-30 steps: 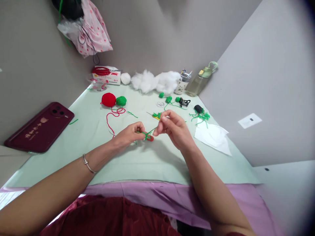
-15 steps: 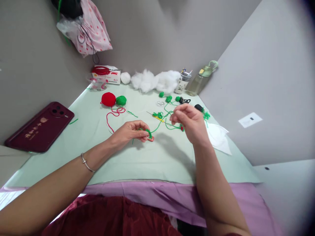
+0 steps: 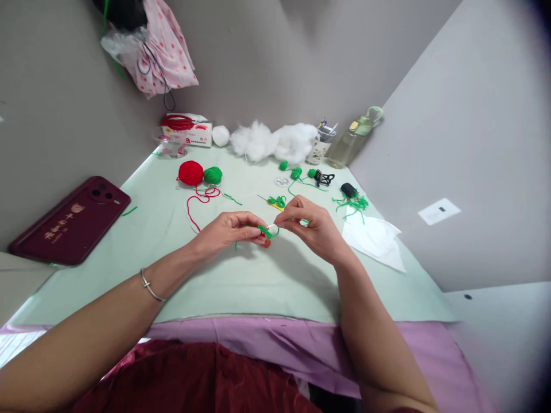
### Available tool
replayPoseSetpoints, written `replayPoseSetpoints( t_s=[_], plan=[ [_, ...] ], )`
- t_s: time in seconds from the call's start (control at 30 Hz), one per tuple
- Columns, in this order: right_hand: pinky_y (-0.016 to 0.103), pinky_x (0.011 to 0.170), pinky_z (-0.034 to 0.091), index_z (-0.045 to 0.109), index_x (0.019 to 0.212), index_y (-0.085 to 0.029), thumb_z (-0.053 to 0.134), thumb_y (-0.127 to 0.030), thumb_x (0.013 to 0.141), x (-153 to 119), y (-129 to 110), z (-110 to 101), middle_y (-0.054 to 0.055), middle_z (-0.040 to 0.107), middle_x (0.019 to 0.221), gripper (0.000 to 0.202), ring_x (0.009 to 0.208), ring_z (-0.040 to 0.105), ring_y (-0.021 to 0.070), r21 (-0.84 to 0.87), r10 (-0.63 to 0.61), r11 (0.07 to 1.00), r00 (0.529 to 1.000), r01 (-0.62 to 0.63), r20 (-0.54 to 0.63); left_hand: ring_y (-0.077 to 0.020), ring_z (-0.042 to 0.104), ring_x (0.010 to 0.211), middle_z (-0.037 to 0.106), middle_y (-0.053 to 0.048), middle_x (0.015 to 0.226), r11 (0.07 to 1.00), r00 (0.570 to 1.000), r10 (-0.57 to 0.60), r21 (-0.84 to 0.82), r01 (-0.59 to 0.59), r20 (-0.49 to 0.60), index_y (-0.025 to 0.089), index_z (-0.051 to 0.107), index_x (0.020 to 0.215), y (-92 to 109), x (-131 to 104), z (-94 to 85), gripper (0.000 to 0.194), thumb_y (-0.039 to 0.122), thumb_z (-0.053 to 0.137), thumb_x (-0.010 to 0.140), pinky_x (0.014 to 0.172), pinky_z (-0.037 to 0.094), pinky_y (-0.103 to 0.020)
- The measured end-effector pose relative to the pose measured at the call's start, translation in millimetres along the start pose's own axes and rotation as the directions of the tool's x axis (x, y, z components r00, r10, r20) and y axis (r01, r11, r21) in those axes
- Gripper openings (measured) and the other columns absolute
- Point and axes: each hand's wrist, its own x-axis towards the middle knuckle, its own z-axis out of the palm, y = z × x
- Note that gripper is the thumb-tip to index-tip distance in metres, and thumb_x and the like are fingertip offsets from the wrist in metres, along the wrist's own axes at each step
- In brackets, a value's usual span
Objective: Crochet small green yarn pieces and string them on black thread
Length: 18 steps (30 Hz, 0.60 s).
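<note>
Your left hand (image 3: 230, 232) has fingers clamped on the green yarn piece (image 3: 266, 232), above the desk (image 3: 258, 287), back from its near edge; your right hand (image 3: 312, 223), fingers together, pinches a needle (image 3: 271, 226).

I see matt, fibrous yarn in the green piece (image 3: 266, 232), and the same in the red ball (image 3: 190, 172) and green ball (image 3: 212, 175). The stuffing (image 3: 273, 142) looks fluffy and matt. I read the bangle (image 3: 151, 287) as smooth, shiny metal, the bottle (image 3: 349, 142) as smooth, see-through plastic, and the phone's back (image 3: 71, 221) as smooth with a soft sheen. The dark red garment (image 3: 193, 378) looks like creased, faintly glossy cloth; the wall (image 3: 275, 63), smooth and matt.
</note>
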Motion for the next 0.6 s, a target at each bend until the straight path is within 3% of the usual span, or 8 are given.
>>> replayPoseSetpoints(
  t_s=[0.6],
  plan=[
    [0.028, 0.07, 0.043, 0.074, 0.091, -0.024, 0.064, -0.016, 0.091, 0.0, -1.6, -1.8, 0.002, 0.058, 0.086, 0.013, 0.081, 0.056, 0.0141, -0.024, -0.017, 1.0, 1.0, 0.017, 0.018, -0.0166, 0.071, 0.084, 0.077, -0.008, 0.094, 1.0, 1.0, -0.004, 0.011, 0.003, 0.008, 0.014, 0.073, 0.097, 0.3, 0.9, 1.4, 0.019, 0.029, 0.071, 0.085, 0.085, 0.052, -0.03]
  ],
)
